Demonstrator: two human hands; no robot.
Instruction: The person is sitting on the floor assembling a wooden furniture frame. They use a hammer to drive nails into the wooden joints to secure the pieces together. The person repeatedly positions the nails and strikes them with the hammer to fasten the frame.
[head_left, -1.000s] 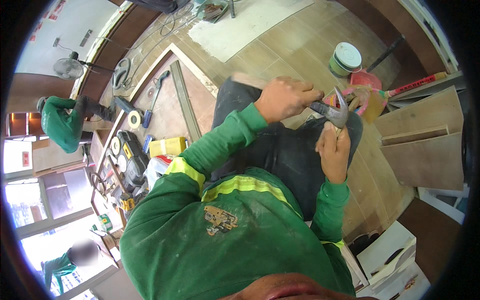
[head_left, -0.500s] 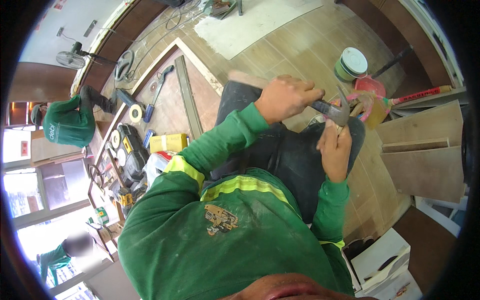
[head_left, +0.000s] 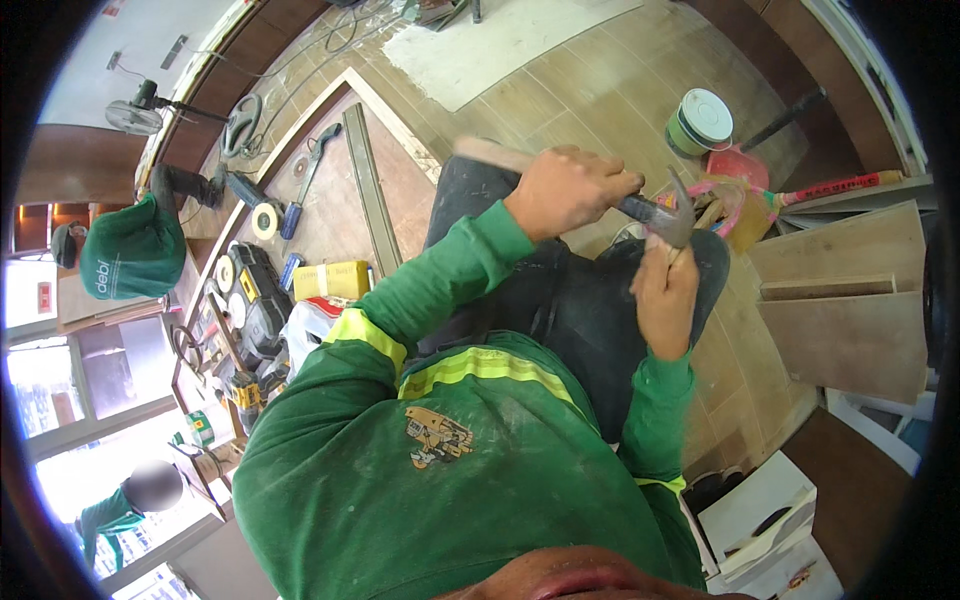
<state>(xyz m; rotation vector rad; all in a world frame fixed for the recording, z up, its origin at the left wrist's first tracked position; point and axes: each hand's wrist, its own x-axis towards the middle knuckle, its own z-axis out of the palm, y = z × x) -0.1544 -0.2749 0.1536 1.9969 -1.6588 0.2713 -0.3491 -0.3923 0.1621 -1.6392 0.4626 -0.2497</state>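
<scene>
My left hand point(head_left: 572, 190) is closed around the handle of a claw hammer point(head_left: 672, 222), close to its head. The handle's pale wooden end sticks out to the left of my fist, over my left knee. Just below the hammer head, my right hand point(head_left: 665, 300) is closed with its fingertips at the head. A small pale piece shows between those fingertips, touching or very near the metal; its kind I cannot make out. Both hands are above my lap, near my right knee.
Left of my legs lies a framed wooden panel point(head_left: 345, 85) bearing a metal strip point(head_left: 372, 190), tape rolls and tools. A drill point(head_left: 246, 392) sits nearby. At right are a paint bucket point(head_left: 704, 118), a red-handled tool point(head_left: 840, 188) and stacked boards point(head_left: 850, 340). Two co-workers are at far left.
The whole view has shifted slightly. The hammer and both my hands keep nearly the same pose together. At far left, the nearer co-worker has bent a little further over.
</scene>
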